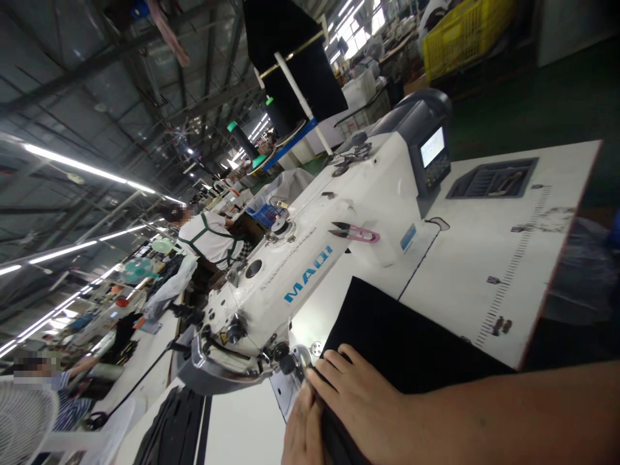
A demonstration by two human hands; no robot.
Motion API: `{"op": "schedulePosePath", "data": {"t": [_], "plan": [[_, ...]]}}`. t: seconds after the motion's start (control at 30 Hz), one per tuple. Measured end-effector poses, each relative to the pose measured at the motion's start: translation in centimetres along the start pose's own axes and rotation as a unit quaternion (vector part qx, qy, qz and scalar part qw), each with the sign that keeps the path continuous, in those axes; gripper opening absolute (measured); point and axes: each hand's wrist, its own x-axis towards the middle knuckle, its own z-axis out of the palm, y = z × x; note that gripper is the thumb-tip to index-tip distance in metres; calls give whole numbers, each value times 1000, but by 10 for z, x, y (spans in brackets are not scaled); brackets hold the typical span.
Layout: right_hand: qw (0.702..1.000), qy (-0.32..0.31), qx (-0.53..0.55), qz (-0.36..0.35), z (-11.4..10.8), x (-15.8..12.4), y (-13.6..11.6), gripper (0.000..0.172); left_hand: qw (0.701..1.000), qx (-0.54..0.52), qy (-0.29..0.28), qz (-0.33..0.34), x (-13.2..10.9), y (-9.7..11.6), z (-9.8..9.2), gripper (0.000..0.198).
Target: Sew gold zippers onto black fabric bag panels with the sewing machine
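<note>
A white sewing machine (310,258) lettered "MAQI" crosses the middle of the tilted head view. Black fabric (387,336) lies on its bed and runs in under both hands near the presser foot. My right hand (361,397) presses on the fabric, its fingers bent and close together by the needle area. Beside it, my left hand (303,429) pinches the folded edge of the fabric just in front of the foot; its lower part is cut off by the frame. Pink-handled thread snips (356,232) rest against the machine's arm.
Dark fabric strips (172,426) are piled on the table at lower left. A grey tray (494,177) is set into the tabletop at right, near a printed ruler scale (513,265). Thread cones (245,143) stand behind. Two people work at the left, near a white fan (26,420).
</note>
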Motion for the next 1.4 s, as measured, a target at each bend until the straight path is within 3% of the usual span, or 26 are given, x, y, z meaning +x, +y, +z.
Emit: {"op": "schedulePosePath", "data": {"t": [0.07, 0.23, 0.5, 0.8, 1.03, 1.4], "plan": [[999, -34, 6, -16, -5, -5, 3, 45, 1000, -14, -2, -4, 1, 4, 0, 43], [986, -90, 33, -133, -23, -17, 12, 58, 1000, -19, 14, -12, -1, 14, 2, 39], [987, -75, 20, -144, -26, -17, 7, 55, 995, 59, 73, -24, -13, 18, 21, 40], [985, -106, 10, -138, -21, -4, 4, 51, 995, 78, 59, 37, 3, 3, -1, 28], [985, -95, -9, -145, -9, 12, 9, 50, 995, 78, 61, 17, 8, -7, 4, 29], [978, -62, -81, -182, 1, 10, 13, 51, 988, 109, 98, 57, 14, -8, 4, 36]]}}
